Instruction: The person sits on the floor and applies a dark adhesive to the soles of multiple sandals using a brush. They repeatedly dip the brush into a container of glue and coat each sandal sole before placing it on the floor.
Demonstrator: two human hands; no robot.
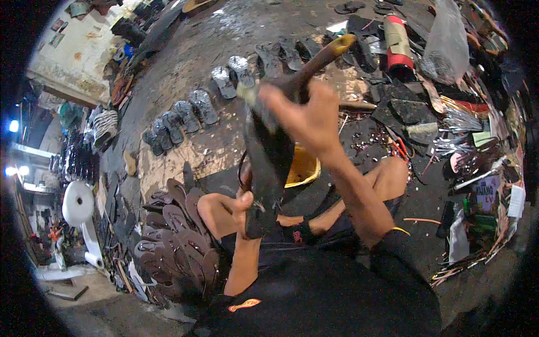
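My left hand (242,206) grips the heel end of a dark sandal sole (269,160), which is held up in front of me with its toe end away from me. My right hand (314,121), a little smeared by motion, is closed round a brush (323,59) with a dark handle and a yellowish end. The brush's pale tip lies at the far end of the sole; whether it touches cannot be made out. Behind the sole, partly hidden, stands a yellow-lined container (303,167) between my crossed legs.
A heap of brown sandals (182,233) lies by my left knee. Several shiny dark soles (202,106) stand in a row on flattened cardboard (168,168). To the right are a red-ended cylinder (400,48), black offcuts (410,112), tools and scraps. A white roll (78,203) stands far left.
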